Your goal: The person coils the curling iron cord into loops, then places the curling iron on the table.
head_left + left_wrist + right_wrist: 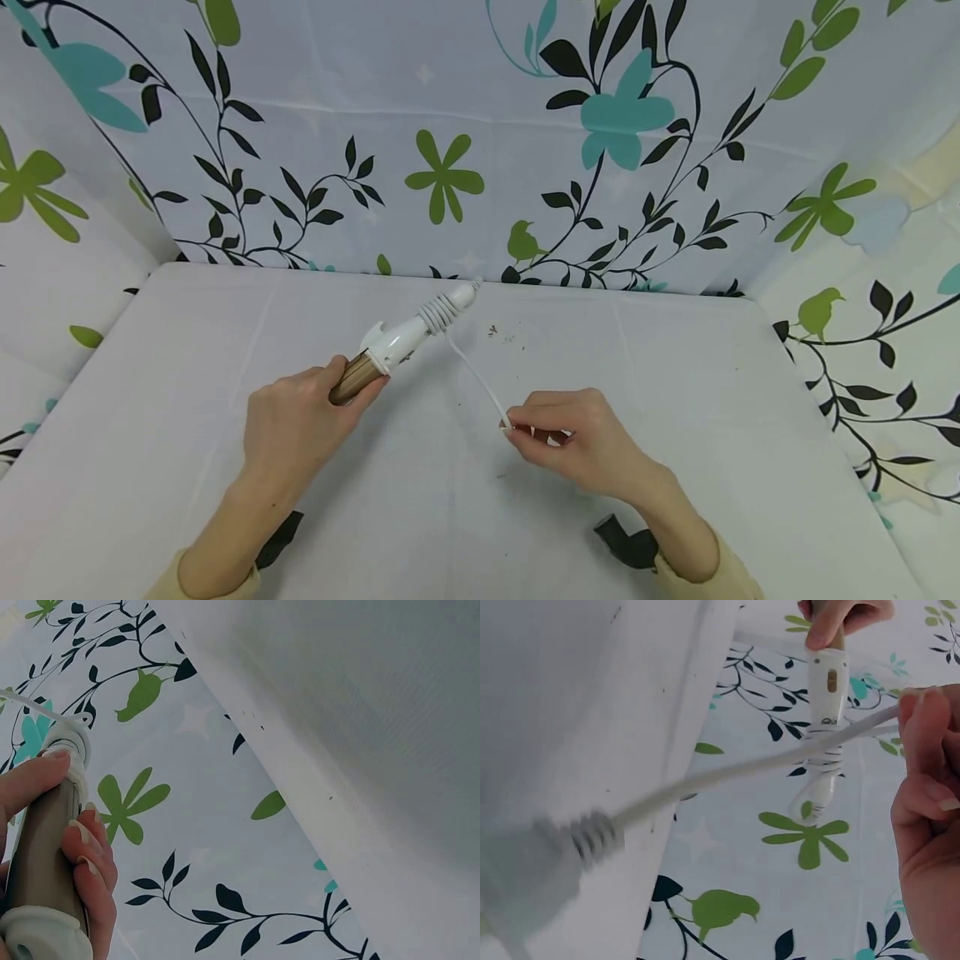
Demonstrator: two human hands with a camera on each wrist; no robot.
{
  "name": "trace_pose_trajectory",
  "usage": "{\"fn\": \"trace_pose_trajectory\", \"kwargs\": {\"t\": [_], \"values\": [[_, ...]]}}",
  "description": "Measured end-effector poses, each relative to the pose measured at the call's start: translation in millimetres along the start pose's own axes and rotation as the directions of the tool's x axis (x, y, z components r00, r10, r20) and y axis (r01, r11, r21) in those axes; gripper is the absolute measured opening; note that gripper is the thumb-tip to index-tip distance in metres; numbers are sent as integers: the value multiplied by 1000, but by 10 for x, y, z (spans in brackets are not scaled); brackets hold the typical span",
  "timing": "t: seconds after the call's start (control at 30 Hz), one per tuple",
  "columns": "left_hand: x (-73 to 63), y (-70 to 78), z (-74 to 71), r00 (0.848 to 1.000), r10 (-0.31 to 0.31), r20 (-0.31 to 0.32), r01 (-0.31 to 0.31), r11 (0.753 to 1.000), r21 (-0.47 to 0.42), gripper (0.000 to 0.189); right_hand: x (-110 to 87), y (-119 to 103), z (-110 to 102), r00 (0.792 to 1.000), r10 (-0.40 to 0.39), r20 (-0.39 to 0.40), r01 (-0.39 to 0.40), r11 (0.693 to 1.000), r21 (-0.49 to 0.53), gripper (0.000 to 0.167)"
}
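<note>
My left hand (288,425) grips a curling iron (401,343) by its brownish-gold barrel (43,840). The iron tilts up to the right, its white handle pointing away from me. Around the handle's far end, several turns of white cord (478,377) are wound. From there the cord runs to my right hand (581,437), which pinches it between thumb and fingers. A white plug (532,874) on the cord's free end shows large and blurred in the right wrist view. The head view does not show the plug clearly.
A white-covered table (420,517) lies beneath both hands. Small brown crumbs (492,331) are scattered near its far edge. Behind and at the sides hangs a cloth (337,92) printed with leaves, flowers and birds. Dark straps (628,543) show at both wrists.
</note>
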State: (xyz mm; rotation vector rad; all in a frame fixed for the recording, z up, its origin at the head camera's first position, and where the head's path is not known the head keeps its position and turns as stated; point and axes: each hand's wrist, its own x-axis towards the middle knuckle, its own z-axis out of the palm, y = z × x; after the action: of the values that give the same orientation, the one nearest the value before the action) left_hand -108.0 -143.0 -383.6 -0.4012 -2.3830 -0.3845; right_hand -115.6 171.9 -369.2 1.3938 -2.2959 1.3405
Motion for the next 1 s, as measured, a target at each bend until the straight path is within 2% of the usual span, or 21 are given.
{"fn": "trace_pose_trajectory", "kwargs": {"t": [0.13, 0.23, 0.33, 0.43, 0.5, 0.57, 0.63, 0.7, 0.83, 0.93, 1.0], "values": [[-1, 27, 3, 999, -24, 24, 24, 1000, -15, 42, 15, -47, 6, 996, -89, 5, 89, 992, -92, 18], [-1, 44, -6, 996, -78, 54, 80, 996, -40, 44, 24, -68, 38, 989, -137, 51, 143, 977, -159, 18], [5, 64, -26, 982, -163, 100, 171, 982, -83, 42, 27, -89, 82, 981, -149, 124, 175, 955, -239, 18], [15, 83, -45, 959, -239, 156, 258, 959, -119, 38, 29, -126, 141, 968, -139, 209, 199, 932, -302, 18], [16, 91, -51, 949, -260, 179, 283, 951, -123, 37, 30, -156, 182, 959, -130, 253, 204, 933, -296, 17], [11, 94, -48, 946, -256, 199, 280, 954, -107, 38, 33, -180, 207, 951, -150, 271, 230, 929, -291, 15], [1, 91, -38, 950, -232, 207, 253, 964, -79, 39, 35, -196, 203, 951, -184, 248, 255, 921, -293, 12], [-9, 83, -26, 957, -204, 207, 219, 974, -52, 43, 36, -202, 168, 960, -208, 189, 258, 917, -303, 8], [-12, 65, -15, 964, -181, 197, 189, 982, -26, 48, 32, -200, 48, 974, -224, 39, 222, 899, -378, 23], [-6, 65, -28, 956, -195, 221, 206, 978, -25, 48, 31, -200, -31, 969, -244, -21, 210, 871, -443, 28], [-3, 69, -41, 946, -206, 252, 220, 975, -30, 47, 34, -200, -73, 963, -266, -45, 210, 842, -496, 28]]}}
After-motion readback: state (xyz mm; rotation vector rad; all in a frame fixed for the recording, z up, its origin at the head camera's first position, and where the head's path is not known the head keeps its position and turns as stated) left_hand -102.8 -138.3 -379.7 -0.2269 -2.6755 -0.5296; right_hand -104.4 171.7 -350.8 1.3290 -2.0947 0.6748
